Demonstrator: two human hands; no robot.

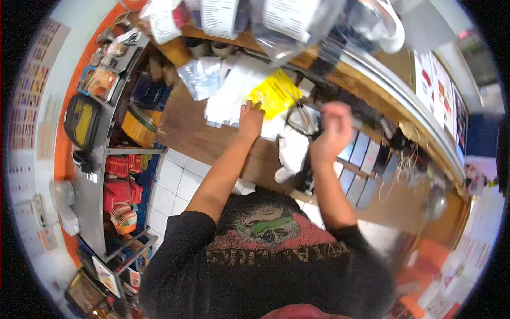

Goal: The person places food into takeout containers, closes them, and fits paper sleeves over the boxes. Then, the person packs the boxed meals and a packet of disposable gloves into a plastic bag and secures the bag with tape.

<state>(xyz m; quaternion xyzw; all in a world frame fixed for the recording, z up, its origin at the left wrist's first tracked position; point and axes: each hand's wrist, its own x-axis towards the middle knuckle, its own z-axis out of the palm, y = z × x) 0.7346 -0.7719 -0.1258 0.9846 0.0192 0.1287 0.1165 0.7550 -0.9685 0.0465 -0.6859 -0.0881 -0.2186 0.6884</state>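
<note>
A yellow plastic bag with dark print [277, 94] lies on the brown worktop. My left hand [251, 119] rests at its lower left edge, fingers stretched out and touching it. White plastic packets [229, 98] lie under and beside the bag, with clear plastic sleeves [201, 78] further left. My right hand [331, 135] is raised to the right of the bag, apart from it; motion smears its fingers, so their grip cannot be made out. Between my hands are a coil of dark cord or wire [303, 119] and a crumpled white bundle [293, 151].
Several phone-like flat panels [360, 151] lie in rows at the right, near tangled white cables [405, 169]. Bagged items with white labels [220, 18] hang or stand along the far edge. At the left, a metal shelf [135, 151] holds red packets [119, 194].
</note>
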